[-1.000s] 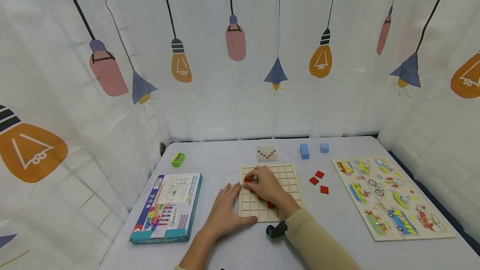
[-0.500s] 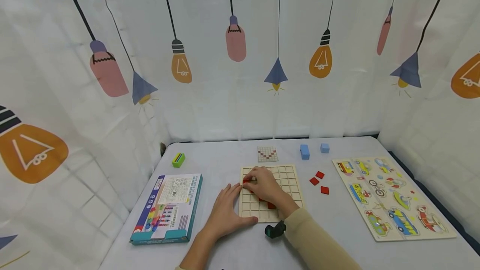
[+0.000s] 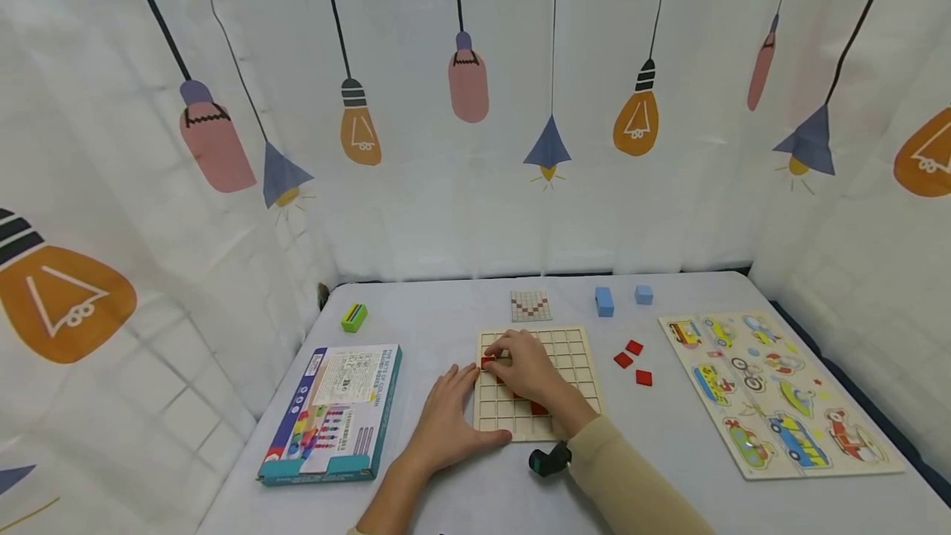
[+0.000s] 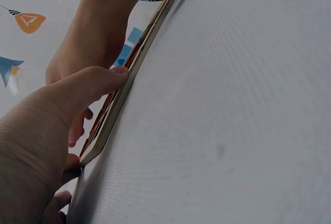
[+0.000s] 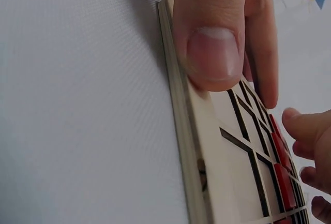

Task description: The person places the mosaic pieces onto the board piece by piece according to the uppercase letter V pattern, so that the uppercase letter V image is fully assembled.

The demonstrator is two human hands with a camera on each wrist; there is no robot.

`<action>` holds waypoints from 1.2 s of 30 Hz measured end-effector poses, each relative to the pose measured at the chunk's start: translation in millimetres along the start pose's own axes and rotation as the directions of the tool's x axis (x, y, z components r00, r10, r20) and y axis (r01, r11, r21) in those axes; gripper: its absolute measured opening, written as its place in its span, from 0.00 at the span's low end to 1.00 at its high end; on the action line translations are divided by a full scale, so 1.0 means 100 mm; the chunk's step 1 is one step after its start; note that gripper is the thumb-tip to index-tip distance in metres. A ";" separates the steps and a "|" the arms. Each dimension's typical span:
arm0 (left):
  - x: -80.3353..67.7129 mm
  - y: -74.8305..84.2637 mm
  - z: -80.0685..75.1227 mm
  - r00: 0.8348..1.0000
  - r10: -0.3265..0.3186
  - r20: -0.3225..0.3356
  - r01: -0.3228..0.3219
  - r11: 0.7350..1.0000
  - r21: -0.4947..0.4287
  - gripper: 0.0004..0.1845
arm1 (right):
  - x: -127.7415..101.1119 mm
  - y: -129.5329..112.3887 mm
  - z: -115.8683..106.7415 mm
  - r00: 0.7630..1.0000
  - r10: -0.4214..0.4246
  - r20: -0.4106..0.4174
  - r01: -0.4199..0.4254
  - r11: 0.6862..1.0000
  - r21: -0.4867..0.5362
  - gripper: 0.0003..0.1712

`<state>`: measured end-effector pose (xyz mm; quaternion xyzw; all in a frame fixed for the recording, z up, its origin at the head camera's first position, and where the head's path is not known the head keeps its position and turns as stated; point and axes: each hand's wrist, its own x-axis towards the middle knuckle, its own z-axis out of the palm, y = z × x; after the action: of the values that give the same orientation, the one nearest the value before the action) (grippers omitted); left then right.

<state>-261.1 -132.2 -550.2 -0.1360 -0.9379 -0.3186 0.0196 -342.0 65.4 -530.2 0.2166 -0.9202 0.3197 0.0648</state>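
Observation:
A pale wooden grid board (image 3: 579, 370) lies mid-table, with red square tiles (image 5: 283, 185) in a few of its cells. My left hand (image 3: 446, 415) steadies the board with straight, spread fingers. Its thumb (image 4: 111, 79) rests on the near edge and its fingertips touch the left edge. Over the board's upper left, my right hand (image 3: 523, 362) has curled thumb and fingers pinching a red tile (image 3: 487, 362) at a cell there. The right hand hides several middle cells. In the right wrist view the right hand (image 5: 315, 138) hovers by the row of red tiles.
A small pattern card (image 3: 530, 305) lies behind the board. To the right are loose red tiles (image 3: 644, 378), blue blocks (image 3: 604, 302) and a vehicle puzzle board (image 3: 773, 403). At left sit a flat box (image 3: 330, 411) and a green striped block (image 3: 354, 317).
The right fingertips shift very slightly around the red tile, and a little more of it shows. The left hand and the board stay in place.

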 end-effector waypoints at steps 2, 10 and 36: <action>0.00 0.00 0.00 1.000 -0.002 0.000 0.002 1.000 0.002 0.68 | -0.03 0.00 -0.04 1.000 0.003 0.009 -0.003 1.000 0.012 0.10; 0.00 0.00 0.00 1.000 0.006 -0.012 -0.006 1.000 -0.006 0.67 | -0.19 -0.01 -0.22 0.997 0.013 0.073 -0.018 0.998 0.067 0.13; 0.00 0.02 0.03 1.000 -0.020 -0.015 0.020 1.000 -0.010 0.68 | -0.72 0.26 -0.61 0.991 0.129 0.041 -0.132 0.987 0.096 0.16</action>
<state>-260.9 -129.1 -551.6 -0.1243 -0.9374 -0.3244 0.0229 -289.6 147.1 -515.1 0.1644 -0.9165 0.3642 0.0173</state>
